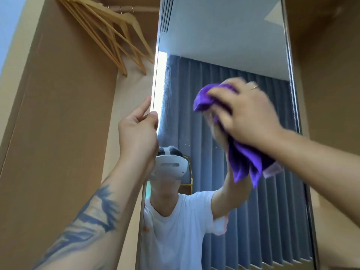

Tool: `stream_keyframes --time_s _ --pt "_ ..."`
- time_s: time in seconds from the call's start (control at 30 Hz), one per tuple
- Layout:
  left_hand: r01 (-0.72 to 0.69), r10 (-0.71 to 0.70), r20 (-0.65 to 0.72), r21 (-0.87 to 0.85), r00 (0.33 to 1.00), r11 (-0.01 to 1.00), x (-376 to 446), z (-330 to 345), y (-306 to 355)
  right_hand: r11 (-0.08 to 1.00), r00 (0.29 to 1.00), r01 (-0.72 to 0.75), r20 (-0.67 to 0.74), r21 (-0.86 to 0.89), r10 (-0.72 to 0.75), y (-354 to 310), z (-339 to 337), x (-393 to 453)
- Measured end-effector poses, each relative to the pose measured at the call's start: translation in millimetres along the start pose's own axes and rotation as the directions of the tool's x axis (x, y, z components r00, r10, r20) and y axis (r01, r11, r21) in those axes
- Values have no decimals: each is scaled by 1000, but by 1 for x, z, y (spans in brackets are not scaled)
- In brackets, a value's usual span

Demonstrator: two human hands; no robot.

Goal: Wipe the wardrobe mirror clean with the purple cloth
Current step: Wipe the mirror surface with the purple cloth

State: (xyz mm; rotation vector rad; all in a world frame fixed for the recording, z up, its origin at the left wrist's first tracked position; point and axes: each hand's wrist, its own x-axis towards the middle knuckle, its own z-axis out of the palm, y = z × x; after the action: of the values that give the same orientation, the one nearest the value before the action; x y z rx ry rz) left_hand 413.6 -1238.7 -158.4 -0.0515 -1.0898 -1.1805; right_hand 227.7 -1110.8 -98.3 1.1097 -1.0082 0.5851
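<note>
Right hand (247, 115) is pressing the purple cloth (245, 158) against the mirror (214, 45), roughly mid-height of the visible glass, right of centre. Grip there: fingers are curling over the bunched upper part of the cloth, so it is grasping the cloth (motion blur on the hand, so exact finger spread is hard to read). A ring is showing on one finger. Cloth is bunching out past the fingertips at upper left and hanging loose below the palm, its lower end trailing down under the wrist. Cloth is touching the glass under the hand.

Left hand (139, 131) is holding the mirror's left edge: thumb lying on the front of the edge, index finger pointing up along the back side of it, remaining fingers curling. So that grip is pinching the mirror edge. Left forearm is carrying a dark tattoo.

Mirror is standing as a tall panel with a thin metal frame, tan wardrobe (58, 114) panels on both sides. Wooden hangers (109, 34) are hanging on a rail in the open compartment at upper left, well apart from both hands.

Reflection is showing grey pleated curtains, white ceiling and the person in a white T-shirt wearing a white headset.
</note>
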Motion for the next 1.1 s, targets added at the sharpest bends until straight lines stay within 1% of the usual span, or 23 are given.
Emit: stream_keyframes --time_s 0.03,0.1,0.13,0.17,0.2,0.27,0.33,0.4,0.43,0.5,0.57,0.6,0.63,0.67,0.7,0.77,0.8,0.87,0.9,0.93,1.0,1.03,1.1 --pt "-2 2 0 -3 1000 1000 0 0 0 989 989 -148 -36 -20 147 17 2 10" --pt "-8 8 -6 5 1000 1000 0 -1 -1 901 898 -433 -73 40 435 35 5 20" --pt "-9 9 -7 15 1000 1000 -1 -1 -1 865 863 -499 -56 56 502 32 5 19" --pt "-9 9 -2 26 1000 1000 -1 -1 -1 875 875 -480 -31 61 483 24 5 13" --pt "-12 12 2 35 1000 999 -2 -1 0 918 922 -387 2 91 388 11 3 4" --pt "-19 19 10 39 1000 999 -2 -1 0 977 992 -94 106 193 75 -13 -4 -20" --pt "-20 20 7 40 1000 999 -2 -1 1 957 959 172 184 232 -217 -20 -13 -41" --pt "-25 25 5 49 1000 998 -3 -1 1 950 941 259 177 175 -289 -2 -16 -43" --pt "-28 27 5 49 1000 998 -3 -1 1 969 961 211 151 132 -230 11 -14 -40" --pt "-34 34 9 40 999 999 -3 -1 0 998 998 -43 43 56 41 38 -10 -29" --pt "-55 55 -4 41 998 998 -4 0 -1 920 920 -388 -40 57 390 57 -9 -16" --pt "-68 69 -13 46 998 997 -5 1 -1 849 850 -522 -34 87 526 57 -8 -13" --pt "-78 79 -19 53 997 996 -5 2 -1 810 812 -579 -20 95 583 51 -7 -15" --pt "-86 87 -19 57 996 995 -4 2 -2 817 821 -568 -2 100 571 41 -8 -19" --pt "-88 89 -17 55 996 995 -4 3 -3 858 865 -499 18 121 501 28 -9 -26" --pt "-86 86 -14 48 996 995 -3 3 -5 951 965 -257 100 170 243 3 -12 -48" --pt "-87 88 -17 43 996 995 -3 3 -5 975 986 -117 142 188 91 -6 -14 -62" --pt "-96 97 -23 37 995 995 -3 2 -4 972 978 64 182 225 -106 -9 -18 -81" --pt "-98 99 -23 38 995 994 -3 2 -5 972 976 75 181 224 -117 -3 -19 -83" --pt "-96 97 -22 39 995 995 -3 2 -5 979 985 38 157 202 -71 6 -17 -81" --pt "-92 93 -20 43 995 995 -3 2 -6 977 986 -169 39 130 165 28 -10 -67" --pt "-94 95 -19 43 995 995 -3 2 -6 946 949 -311 -26 91 315 40 -10 -58" --pt "-95 96 -16 40 995 995 -4 2 -6 821 817 -565 -81 90 571 55 -11 -42"
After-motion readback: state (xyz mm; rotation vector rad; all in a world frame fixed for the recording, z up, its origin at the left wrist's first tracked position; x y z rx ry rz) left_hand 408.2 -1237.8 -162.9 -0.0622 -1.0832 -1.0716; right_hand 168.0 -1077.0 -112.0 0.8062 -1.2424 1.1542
